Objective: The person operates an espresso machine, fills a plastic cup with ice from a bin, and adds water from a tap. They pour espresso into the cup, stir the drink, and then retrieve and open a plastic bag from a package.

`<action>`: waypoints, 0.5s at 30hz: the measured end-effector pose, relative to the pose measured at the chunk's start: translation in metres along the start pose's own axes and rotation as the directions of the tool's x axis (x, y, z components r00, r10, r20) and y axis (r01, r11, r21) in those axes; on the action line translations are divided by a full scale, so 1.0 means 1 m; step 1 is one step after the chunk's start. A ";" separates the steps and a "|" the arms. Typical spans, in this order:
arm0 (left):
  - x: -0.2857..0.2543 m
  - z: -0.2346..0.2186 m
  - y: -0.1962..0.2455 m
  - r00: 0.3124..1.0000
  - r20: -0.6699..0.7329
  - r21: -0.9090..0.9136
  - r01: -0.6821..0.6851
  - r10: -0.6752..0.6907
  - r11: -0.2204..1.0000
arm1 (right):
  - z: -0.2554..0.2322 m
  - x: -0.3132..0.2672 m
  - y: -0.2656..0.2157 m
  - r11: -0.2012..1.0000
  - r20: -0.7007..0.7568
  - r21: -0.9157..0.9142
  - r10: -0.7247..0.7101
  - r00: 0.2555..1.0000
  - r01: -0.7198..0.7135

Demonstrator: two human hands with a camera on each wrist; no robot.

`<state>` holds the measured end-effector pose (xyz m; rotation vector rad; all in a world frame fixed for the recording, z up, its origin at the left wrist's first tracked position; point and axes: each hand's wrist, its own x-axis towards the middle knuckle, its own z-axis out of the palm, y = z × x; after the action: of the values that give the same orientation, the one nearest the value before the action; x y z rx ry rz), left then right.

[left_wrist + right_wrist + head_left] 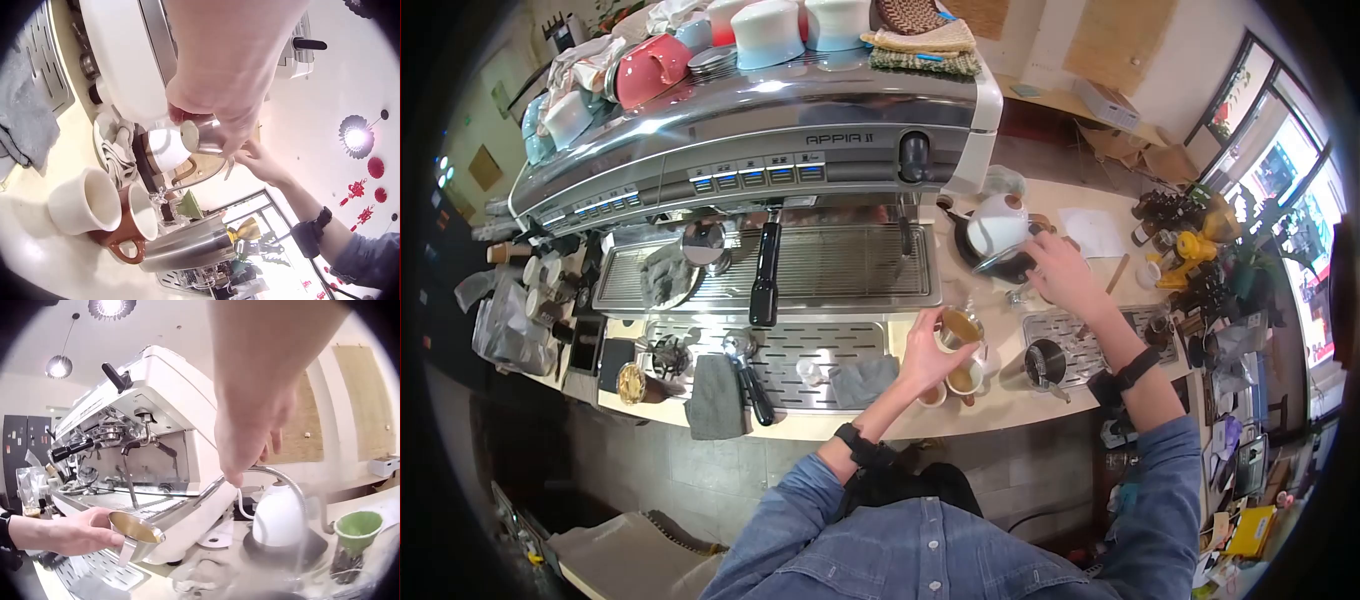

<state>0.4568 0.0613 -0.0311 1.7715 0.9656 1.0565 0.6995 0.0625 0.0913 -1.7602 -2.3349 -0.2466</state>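
My left hand (930, 355) grips a small steel pitcher (960, 327) that holds brown liquid, tilted a little in the right wrist view. Below that hand, a white cup (84, 201) and a brown mug (134, 215) stand side by side on the counter. My right hand (1060, 270) is raised beside the white kettle (997, 222), its fingers pinching a thin, shiny curved metal utensil (1000, 258). The utensil looks like a long spoon; its far end is blurred in the right wrist view. The kettle sits on a dark base (250, 547).
An espresso machine (750, 150) fills the back left, one portafilter (768, 270) locked in. Another portafilter (750, 380) lies on the counter by a grey cloth (716, 398). A tall steel pitcher (1045, 362) stands right of the cups. A green dripper (357, 524) stands beyond the kettle.
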 end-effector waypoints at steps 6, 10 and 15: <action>0.009 0.029 0.000 0.992 -0.108 -0.004 0.058 -0.058 0.998 | 0.013 -0.007 0.038 0.970 0.325 -0.077 -0.196 0.925 0.232; 0.017 0.044 0.008 0.970 -0.236 -0.042 0.056 -0.065 0.998 | 0.055 -0.009 0.058 0.963 0.584 -0.069 -0.172 0.793 0.259; 0.027 0.054 0.017 0.942 -0.313 0.050 0.141 -0.119 0.989 | 0.090 -0.004 0.070 0.938 0.590 -0.058 -0.243 0.770 0.341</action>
<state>0.5186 0.0648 -0.0240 1.6006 1.3094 1.2511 0.7626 0.1010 0.0040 -1.7023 -3.1151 0.0761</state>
